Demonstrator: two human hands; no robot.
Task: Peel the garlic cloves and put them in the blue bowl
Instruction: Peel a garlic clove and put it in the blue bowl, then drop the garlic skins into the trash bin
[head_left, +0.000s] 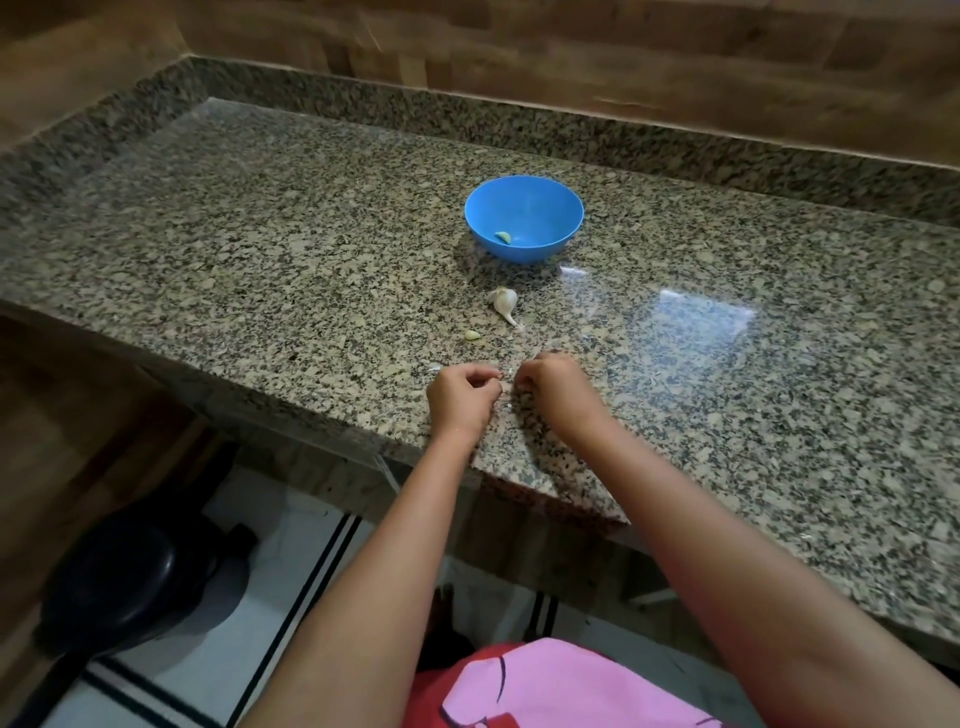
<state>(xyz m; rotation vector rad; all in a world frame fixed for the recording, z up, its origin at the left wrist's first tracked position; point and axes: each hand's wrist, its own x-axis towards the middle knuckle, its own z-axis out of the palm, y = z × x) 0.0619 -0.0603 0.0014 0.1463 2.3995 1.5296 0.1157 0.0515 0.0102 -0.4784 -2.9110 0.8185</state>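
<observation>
A blue bowl (523, 205) stands on the granite counter with one peeled garlic clove (503, 237) lying in it. Nearer to me lies a partial garlic head (504, 301) with white skin, and a loose clove (471, 335) to its lower left. My left hand (460, 397) and my right hand (553, 387) meet close to the counter's front edge, fingertips pinched together on a small garlic clove (506, 387) that is mostly hidden between them. Thin bits of white skin lie around the hands.
The granite counter (727, 364) has a raised back ledge against a wooden wall. Its front edge runs diagonally under my forearms. A dark round pot (135, 577) sits on the tiled floor at lower left.
</observation>
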